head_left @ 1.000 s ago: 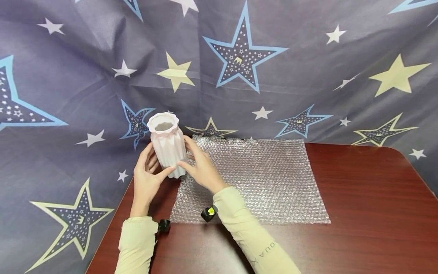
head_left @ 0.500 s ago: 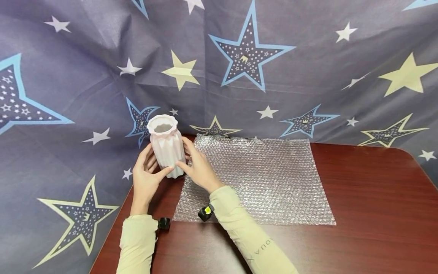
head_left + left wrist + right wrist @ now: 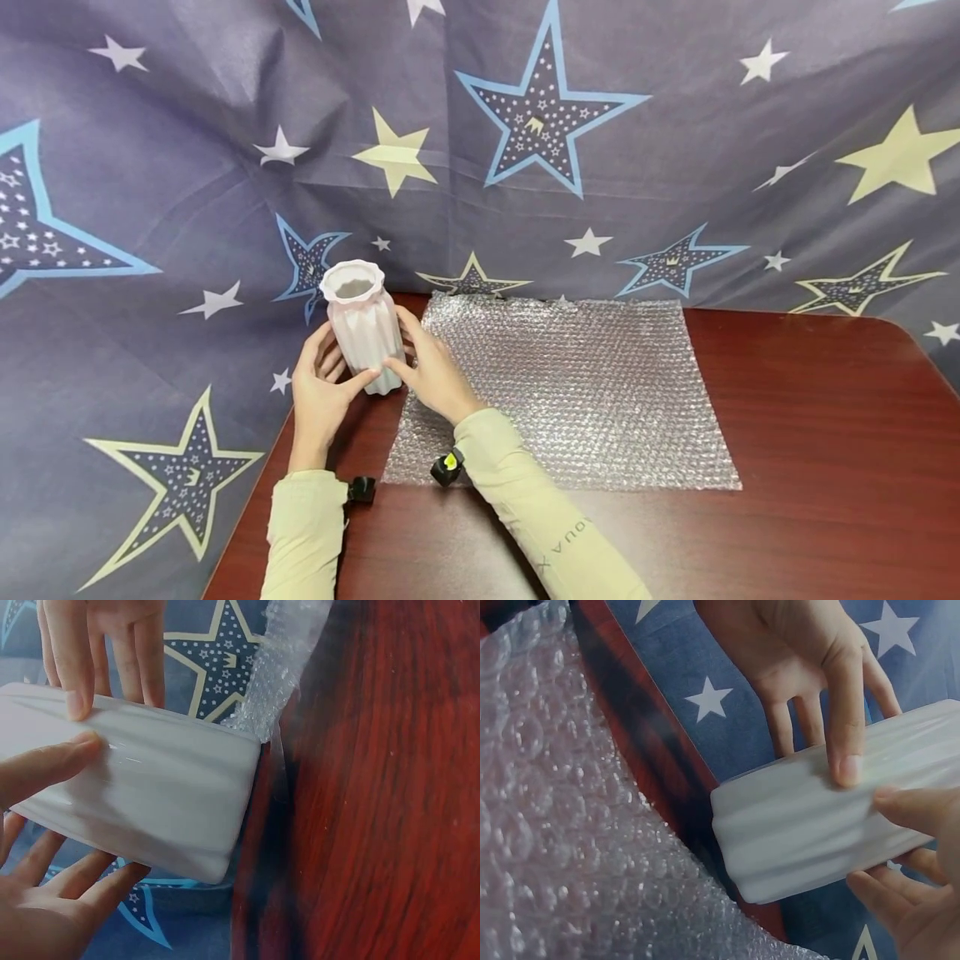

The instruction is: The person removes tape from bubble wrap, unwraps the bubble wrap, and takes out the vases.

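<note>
A white, fluted vase (image 3: 366,333) with a scalloped rim is held between both hands at the table's far left in the head view. My left hand (image 3: 318,408) grips its left side, thumb across the front. On the other side my right hand (image 3: 435,375) holds it, with its thumb tip close to the left one. The vase leans slightly, its mouth facing up. Both wrist views show the ribbed lower body of the vase (image 3: 180,787) and its base edge beside the table; whether the base touches the wood I cannot tell.
A sheet of bubble wrap (image 3: 562,392) lies flat on the reddish-brown table (image 3: 825,433), just right of the vase. Behind and to the left hangs a star-printed cloth (image 3: 225,183), close to the vase. Wrist cameras (image 3: 362,490) are strapped to both sleeves.
The vase, held in both hands, has come down a little and shifted slightly left relative to the bubble wrap. The head view has turned slightly. Both grips look the same.
</note>
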`<action>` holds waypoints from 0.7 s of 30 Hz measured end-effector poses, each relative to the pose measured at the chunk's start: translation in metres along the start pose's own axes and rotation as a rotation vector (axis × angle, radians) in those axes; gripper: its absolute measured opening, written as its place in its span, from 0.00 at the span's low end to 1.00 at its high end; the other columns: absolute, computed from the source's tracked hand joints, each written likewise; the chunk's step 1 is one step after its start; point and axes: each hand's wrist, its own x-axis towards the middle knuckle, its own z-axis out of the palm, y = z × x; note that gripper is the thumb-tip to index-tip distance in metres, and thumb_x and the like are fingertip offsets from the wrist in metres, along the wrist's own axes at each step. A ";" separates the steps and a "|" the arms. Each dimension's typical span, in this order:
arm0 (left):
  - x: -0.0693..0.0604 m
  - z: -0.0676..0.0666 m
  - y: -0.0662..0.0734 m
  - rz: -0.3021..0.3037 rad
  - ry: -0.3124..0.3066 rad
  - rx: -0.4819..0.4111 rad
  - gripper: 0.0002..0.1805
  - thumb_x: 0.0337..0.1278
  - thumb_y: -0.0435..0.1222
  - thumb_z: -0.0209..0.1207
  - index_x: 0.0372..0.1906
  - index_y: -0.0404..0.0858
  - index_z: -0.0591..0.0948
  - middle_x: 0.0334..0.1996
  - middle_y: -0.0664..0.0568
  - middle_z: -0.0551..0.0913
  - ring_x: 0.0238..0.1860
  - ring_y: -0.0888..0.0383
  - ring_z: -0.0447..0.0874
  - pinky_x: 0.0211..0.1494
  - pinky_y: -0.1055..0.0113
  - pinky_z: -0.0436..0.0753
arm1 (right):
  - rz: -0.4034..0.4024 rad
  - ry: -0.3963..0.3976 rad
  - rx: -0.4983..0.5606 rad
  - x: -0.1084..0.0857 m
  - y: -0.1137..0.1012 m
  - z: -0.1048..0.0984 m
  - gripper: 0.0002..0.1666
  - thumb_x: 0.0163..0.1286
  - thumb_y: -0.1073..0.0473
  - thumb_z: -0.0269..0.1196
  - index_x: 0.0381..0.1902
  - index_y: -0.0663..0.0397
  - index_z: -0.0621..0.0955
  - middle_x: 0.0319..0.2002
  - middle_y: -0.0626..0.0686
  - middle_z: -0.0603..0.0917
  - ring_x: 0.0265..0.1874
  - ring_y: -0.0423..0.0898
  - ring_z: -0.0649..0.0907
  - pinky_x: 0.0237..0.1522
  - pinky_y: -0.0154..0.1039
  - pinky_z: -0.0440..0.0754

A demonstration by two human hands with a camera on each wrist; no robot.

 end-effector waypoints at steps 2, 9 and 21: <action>0.000 -0.001 -0.003 -0.016 0.007 -0.006 0.50 0.38 0.18 0.73 0.72 0.45 0.69 0.67 0.45 0.73 0.64 0.52 0.75 0.57 0.77 0.77 | 0.002 -0.001 -0.015 0.000 0.000 0.001 0.46 0.68 0.65 0.65 0.78 0.49 0.57 0.68 0.60 0.73 0.64 0.51 0.77 0.60 0.36 0.78; -0.001 -0.002 -0.010 -0.059 0.016 -0.022 0.51 0.37 0.18 0.73 0.72 0.46 0.69 0.66 0.46 0.74 0.63 0.53 0.76 0.56 0.77 0.78 | 0.003 0.021 -0.051 0.000 0.005 0.005 0.45 0.66 0.66 0.67 0.76 0.51 0.60 0.65 0.59 0.76 0.61 0.49 0.80 0.58 0.40 0.80; -0.001 -0.003 -0.011 -0.081 0.003 -0.046 0.50 0.38 0.17 0.73 0.71 0.44 0.67 0.64 0.47 0.73 0.60 0.57 0.77 0.54 0.77 0.79 | 0.020 -0.005 -0.061 -0.001 0.011 0.007 0.45 0.67 0.62 0.67 0.77 0.46 0.60 0.67 0.55 0.74 0.62 0.46 0.78 0.59 0.31 0.77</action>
